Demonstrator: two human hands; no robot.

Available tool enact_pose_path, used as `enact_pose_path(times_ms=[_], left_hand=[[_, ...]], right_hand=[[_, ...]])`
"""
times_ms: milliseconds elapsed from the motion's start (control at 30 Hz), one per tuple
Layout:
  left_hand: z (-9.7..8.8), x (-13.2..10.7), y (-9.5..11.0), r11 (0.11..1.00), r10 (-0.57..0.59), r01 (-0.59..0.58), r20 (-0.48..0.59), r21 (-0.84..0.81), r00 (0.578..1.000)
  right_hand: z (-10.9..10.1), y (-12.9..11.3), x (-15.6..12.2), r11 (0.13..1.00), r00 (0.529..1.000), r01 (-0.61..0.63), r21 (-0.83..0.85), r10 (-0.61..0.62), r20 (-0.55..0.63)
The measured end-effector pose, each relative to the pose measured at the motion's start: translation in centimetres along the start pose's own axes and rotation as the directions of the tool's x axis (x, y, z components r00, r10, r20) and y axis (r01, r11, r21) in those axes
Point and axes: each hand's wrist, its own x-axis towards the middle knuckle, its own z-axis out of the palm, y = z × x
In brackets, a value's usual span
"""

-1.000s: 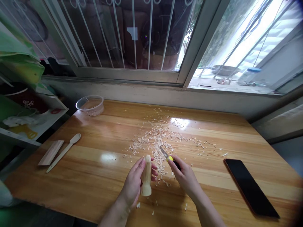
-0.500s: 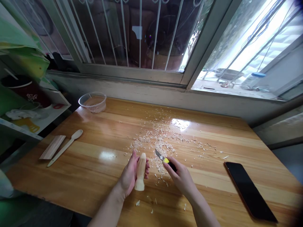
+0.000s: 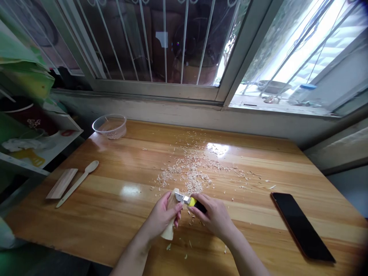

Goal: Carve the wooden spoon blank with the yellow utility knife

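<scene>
My left hand (image 3: pixel 161 216) is wrapped round a pale, rounded wooden piece (image 3: pixel 168 231) held just above the wooden table (image 3: pixel 115 199). My right hand (image 3: pixel 214 216) grips a small carving knife (image 3: pixel 188 200) by its yellow and black handle. The short blade lies against the upper end of the wooden piece, beside my left thumb. A spread of wood shavings (image 3: pixel 189 172) covers the table just beyond both hands.
A black phone (image 3: pixel 301 226) lies flat at the right. At the left lie a wooden spoon (image 3: pixel 77 183) and a small flat wooden slab (image 3: pixel 61 183). A clear plastic bowl (image 3: pixel 109 126) stands at the far left corner. A shelf with clutter (image 3: pixel 31 142) flanks the table's left.
My right hand has moved the knife left, from apart from the wooden piece to its blade resting on the piece's upper end. My left hand has kept its hold and tilted the piece.
</scene>
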Motion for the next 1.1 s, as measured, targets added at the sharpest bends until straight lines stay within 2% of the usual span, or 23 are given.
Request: enact_pose_path(times_ms=[200,367,467,700,933,1100], left_hand=[[0.5,-0.2,-0.7,0.987,0.071,-0.061,-0.063,0.149,0.995],[1.0,-0.7,-0.8,0.983,0.111,-0.098,-0.079,0.154,0.991],[1.2,-0.7,-0.7,0.981,0.123,-0.109,-0.082,0.162,0.989],[1.2,-1.2,-0.4,0.978,0.112,-0.102,-0.051,0.181,0.992],[1.5,-1.0,-0.6,0.949,0.134,-0.102,-0.089,0.299,0.987],[1.4,-1.1,-0.7,0.925,0.175,-0.131,-0.094,0.355,0.98]], right_hand=[[-0.8,-0.6,0.1,0.991,0.995,0.104,-0.086,-0.104,0.002],[-0.9,-0.7,-0.1,0.979,0.986,0.144,-0.141,-0.154,-0.067],[-1.2,-0.8,-0.1,0.978,0.983,0.148,-0.149,-0.163,-0.089],[-1.6,-1.2,-0.1,0.976,0.984,0.165,-0.14,-0.172,-0.046],[-1.7,-1.0,-0.4,0.976,0.978,0.149,-0.157,-0.169,-0.123],[-2.1,-0.9,-0.4,0.975,0.983,0.164,-0.15,-0.175,-0.062]])
